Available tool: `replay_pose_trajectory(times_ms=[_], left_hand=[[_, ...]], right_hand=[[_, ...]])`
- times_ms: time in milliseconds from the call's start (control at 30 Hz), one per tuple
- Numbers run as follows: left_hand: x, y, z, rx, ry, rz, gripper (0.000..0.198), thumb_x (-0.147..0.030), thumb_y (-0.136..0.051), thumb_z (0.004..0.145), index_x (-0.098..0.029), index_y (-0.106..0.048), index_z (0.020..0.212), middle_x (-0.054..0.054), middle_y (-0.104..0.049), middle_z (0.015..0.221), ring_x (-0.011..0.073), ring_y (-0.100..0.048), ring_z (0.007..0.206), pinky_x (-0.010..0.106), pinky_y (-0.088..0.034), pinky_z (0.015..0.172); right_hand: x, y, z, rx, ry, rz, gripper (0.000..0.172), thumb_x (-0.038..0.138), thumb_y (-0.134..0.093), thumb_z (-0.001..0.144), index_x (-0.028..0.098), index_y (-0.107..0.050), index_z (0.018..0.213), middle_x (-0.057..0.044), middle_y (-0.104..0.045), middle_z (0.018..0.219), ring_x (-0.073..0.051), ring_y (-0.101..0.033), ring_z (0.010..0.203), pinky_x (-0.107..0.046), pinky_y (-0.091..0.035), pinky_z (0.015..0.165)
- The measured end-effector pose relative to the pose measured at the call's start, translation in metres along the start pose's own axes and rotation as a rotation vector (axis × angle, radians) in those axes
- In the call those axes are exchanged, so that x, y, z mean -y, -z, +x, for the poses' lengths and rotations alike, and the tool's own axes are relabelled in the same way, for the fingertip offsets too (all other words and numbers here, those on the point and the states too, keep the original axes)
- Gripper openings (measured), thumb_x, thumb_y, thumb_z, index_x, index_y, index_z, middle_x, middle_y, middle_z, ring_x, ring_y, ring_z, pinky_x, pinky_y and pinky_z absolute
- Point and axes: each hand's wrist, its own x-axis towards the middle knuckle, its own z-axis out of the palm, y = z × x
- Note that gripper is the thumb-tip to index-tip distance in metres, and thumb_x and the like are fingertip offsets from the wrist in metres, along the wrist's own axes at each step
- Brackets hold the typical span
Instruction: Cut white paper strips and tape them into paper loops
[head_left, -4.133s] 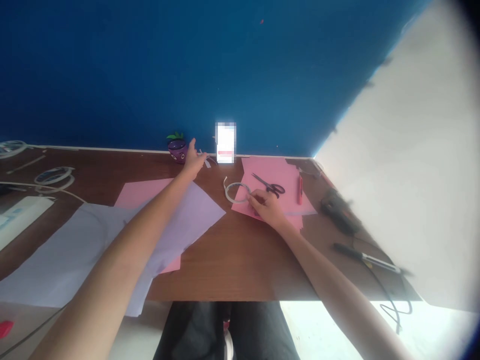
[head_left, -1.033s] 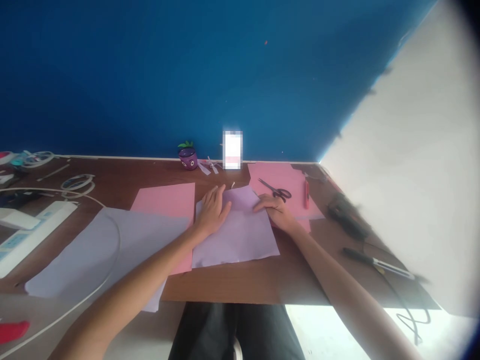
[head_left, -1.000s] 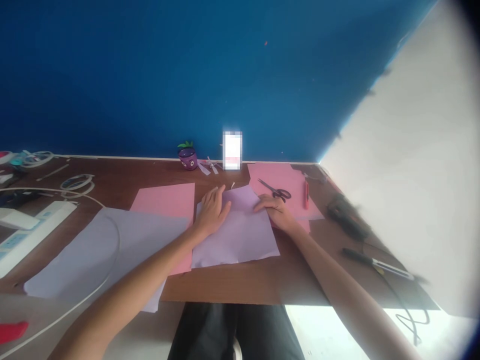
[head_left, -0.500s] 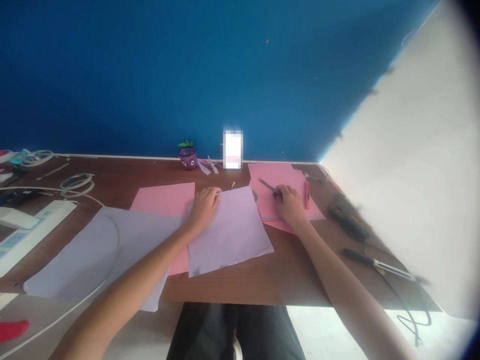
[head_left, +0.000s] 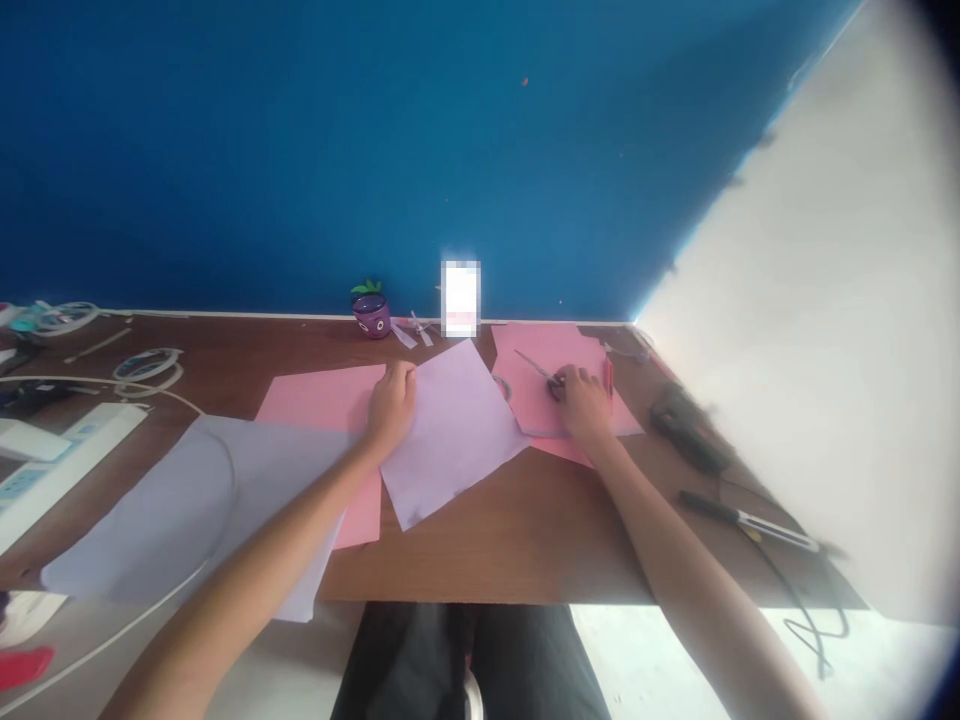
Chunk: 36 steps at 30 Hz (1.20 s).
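Note:
My left hand [head_left: 392, 405] is closed on the left edge of a small lilac sheet of paper [head_left: 457, 435]. That sheet lies turned at an angle, one corner toward the wall and one toward me. Beneath my left hand and wrist are a pink sheet [head_left: 315, 395] and a larger lilac sheet [head_left: 172, 500], which hangs over the table's front edge. My right hand [head_left: 587, 405] has its fingers curled at the handles of dark scissors [head_left: 536, 363], whose blades point left and away over a stack of pink paper [head_left: 529, 400]. My palm hides part of the handles.
A red cutter-like tool [head_left: 608, 380] lies beside my right hand, and a roll of tape [head_left: 504, 387] beside the lilac sheet. Farther right are a dark tool [head_left: 690, 430] and a black-handled tool [head_left: 709, 505]. A purple pot [head_left: 371, 317] stands by the wall; a power strip [head_left: 82, 455] lies left.
My left hand has drawn slightly left and closed on the small lilac sheet, which has turned so a corner points to the wall. The scissors are slightly rotated in my right hand.

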Motion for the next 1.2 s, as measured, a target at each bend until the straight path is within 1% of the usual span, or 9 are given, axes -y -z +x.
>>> replay_pose_trajectory(times_ms=[67,167,300,400,567,667,833,967,1200], left_hand=[[0.003,0.002,0.002,-0.024,0.036,-0.003,0.024,-0.031,-0.028,0.097,-0.023,-0.050,0.101,0.007,-0.062,0.094,0.0245,-0.060,0.089,0.035,-0.043,0.076],[0.009,0.006,0.006,-0.067,0.071,0.010,0.025,-0.031,-0.027,0.097,-0.023,-0.050,0.104,0.007,-0.063,0.092,0.0255,-0.060,0.086,0.035,-0.043,0.074],[0.022,0.013,0.015,-0.175,-0.009,0.069,0.023,-0.027,-0.030,0.095,-0.021,-0.051,0.101,0.010,-0.061,0.097,0.0266,-0.057,0.094,0.039,-0.041,0.084],[0.031,0.017,0.021,-0.277,-0.028,0.047,0.020,-0.025,-0.032,0.094,-0.020,-0.051,0.098,0.009,-0.060,0.097,0.0255,-0.055,0.097,0.039,-0.039,0.089],[0.044,0.017,0.025,-0.370,0.073,-0.077,0.019,-0.028,-0.031,0.095,-0.020,-0.049,0.095,0.008,-0.058,0.092,0.0241,-0.055,0.089,0.036,-0.041,0.081],[0.049,0.016,0.026,-0.401,0.131,-0.134,0.019,-0.031,-0.032,0.096,-0.021,-0.047,0.094,0.007,-0.056,0.088,0.0237,-0.055,0.085,0.035,-0.041,0.077],[0.051,0.016,0.025,-0.444,0.166,-0.145,0.021,-0.036,-0.031,0.097,-0.022,-0.046,0.094,0.006,-0.056,0.085,0.0235,-0.055,0.082,0.034,-0.040,0.074],[0.050,0.015,0.024,-0.438,0.160,-0.144,0.023,-0.037,-0.030,0.097,-0.022,-0.046,0.094,0.007,-0.056,0.085,0.0238,-0.055,0.082,0.034,-0.040,0.073],[0.057,0.013,0.026,-0.427,0.181,-0.177,0.031,-0.045,-0.028,0.097,-0.021,-0.048,0.094,0.006,-0.055,0.079,0.0223,-0.054,0.075,0.034,-0.040,0.068]], right_hand=[[0.001,-0.003,0.001,-0.045,-0.020,0.141,0.026,0.015,-0.041,0.086,0.018,-0.053,0.109,-0.013,-0.058,0.106,-0.026,-0.055,0.090,-0.036,-0.038,0.075],[0.002,-0.009,0.006,-0.041,-0.067,0.546,0.027,0.017,-0.044,0.081,0.021,-0.050,0.107,-0.009,-0.058,0.102,-0.022,-0.057,0.087,-0.036,-0.042,0.076],[0.005,-0.008,0.008,0.191,-0.128,1.138,0.028,0.027,-0.057,0.075,0.025,-0.050,0.102,-0.002,-0.058,0.091,-0.017,-0.059,0.076,-0.034,-0.045,0.071],[0.009,0.007,0.004,0.352,-0.106,1.343,0.036,0.034,-0.067,0.072,0.027,-0.051,0.104,-0.002,-0.062,0.093,-0.017,-0.060,0.079,-0.034,-0.045,0.074],[0.012,0.033,-0.004,0.695,-0.020,1.318,0.059,0.039,-0.073,0.073,0.030,-0.048,0.126,-0.007,-0.065,0.109,-0.022,-0.059,0.101,-0.038,-0.048,0.086],[0.015,0.037,-0.006,0.817,0.050,1.270,0.065,0.041,-0.077,0.069,0.031,-0.050,0.127,-0.007,-0.063,0.110,-0.023,-0.059,0.103,-0.039,-0.051,0.085],[0.022,0.038,-0.006,0.777,0.103,1.206,0.045,0.045,-0.078,0.068,0.026,-0.060,0.104,-0.005,-0.062,0.100,-0.018,-0.059,0.089,-0.032,-0.052,0.078],[0.027,0.041,-0.008,0.735,0.056,1.102,0.046,0.052,-0.071,0.075,0.026,-0.061,0.111,-0.005,-0.065,0.090,-0.019,-0.060,0.084,-0.032,-0.052,0.073],[0.013,0.025,-0.001,0.544,0.192,0.948,0.039,0.044,-0.069,0.075,0.024,-0.067,0.108,-0.007,-0.065,0.112,-0.024,-0.060,0.104,-0.038,-0.048,0.093]])
